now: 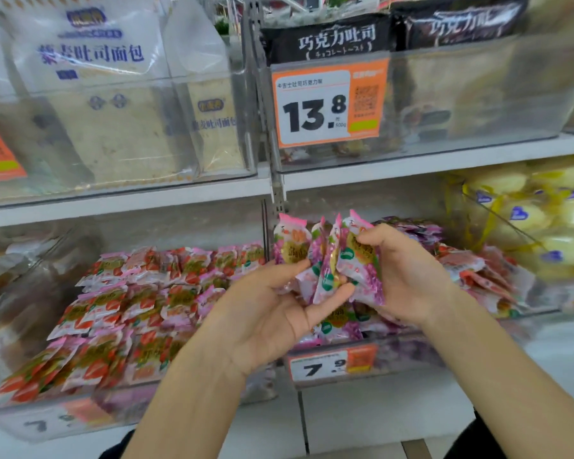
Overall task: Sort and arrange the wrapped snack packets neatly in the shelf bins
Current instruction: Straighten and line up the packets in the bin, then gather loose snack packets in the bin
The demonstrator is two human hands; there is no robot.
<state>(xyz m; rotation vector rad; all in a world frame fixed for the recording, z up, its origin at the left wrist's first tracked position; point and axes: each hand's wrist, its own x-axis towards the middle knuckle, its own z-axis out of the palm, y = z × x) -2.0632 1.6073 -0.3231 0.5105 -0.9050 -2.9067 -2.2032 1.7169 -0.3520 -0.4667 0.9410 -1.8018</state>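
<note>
**Centre of frame.** Both hands held a fan of purple-and-pink snack packets [328, 256] upright, just above the lower right bin [418, 356]. The left hand [269, 313], palm up, gripped the fan from below with its thumb across the front. The right hand [408, 276] clasped it from the right, with most of its fingers hidden behind the wrappers. The number of packets in the fan could not be counted.

**Lower left.** Red-and-pink packets [113, 309] lay in overlapping rows in a clear bin [130, 405] whose front label was blurred.

**Below the hands.** Loose purple packets [338, 323] were largely covered. The small price tag [318, 366] read 7.9.

**Upper shelf.** Bread bags [96, 94] were cut off at the top. The large price tag [328, 104] read 13.8.
</note>
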